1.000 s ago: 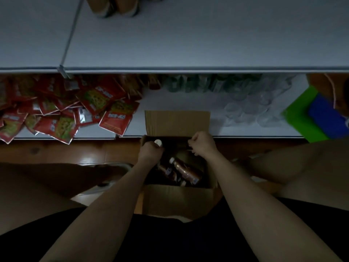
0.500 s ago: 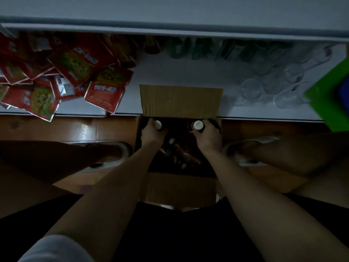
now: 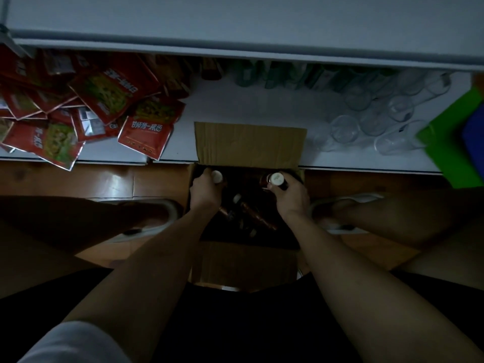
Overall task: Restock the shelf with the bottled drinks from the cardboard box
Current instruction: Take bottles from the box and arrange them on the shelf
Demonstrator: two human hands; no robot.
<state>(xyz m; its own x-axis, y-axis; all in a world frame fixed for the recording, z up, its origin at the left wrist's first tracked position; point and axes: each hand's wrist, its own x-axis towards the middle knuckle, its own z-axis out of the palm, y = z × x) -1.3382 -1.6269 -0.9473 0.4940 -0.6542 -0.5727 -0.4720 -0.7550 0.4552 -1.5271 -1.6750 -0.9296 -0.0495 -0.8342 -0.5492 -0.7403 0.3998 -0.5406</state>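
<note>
A person crouches over an open cardboard box (image 3: 246,260) on a wood floor (image 3: 78,179), both hands down at the box's far edge, in dim light. The left hand (image 3: 205,191) is clenched round a white-capped bottle (image 3: 217,176) at the box's far-left corner; the right hand (image 3: 292,193) grasps a second white-capped bottle (image 3: 275,178) near the far-right corner, w/ fingers wrapped round its dark neck. Both bottles stand upright, caps up, just below the box's raised far flap (image 3: 250,144), which leans out over the front edge of the bottom shelf (image 3: 235,111). More bottles (image 3: 251,213), brown w/ coppery labels, lie on their sides inside the box betw. the two forearms; how many, cannot tell in the dark.

On the bottom shelf, left end: a loose heap of red snack packets (image 3: 86,106), some hanging past the front edge. Along the back edge, centre: a row of green packs (image 3: 301,77), blurred. Toward the right end: a cluster of clear glasses (image 3: 372,119), next to a green panel (image 3: 450,148) w/ a blue item (image 3: 474,137) at the right edge. The white shelf above (image 3: 235,22) spans the top of view.

The person's bare knees flank the box; a light-coloured slipper (image 3: 157,218) shows beside the box's left side, another (image 3: 348,203) beside its right.
</note>
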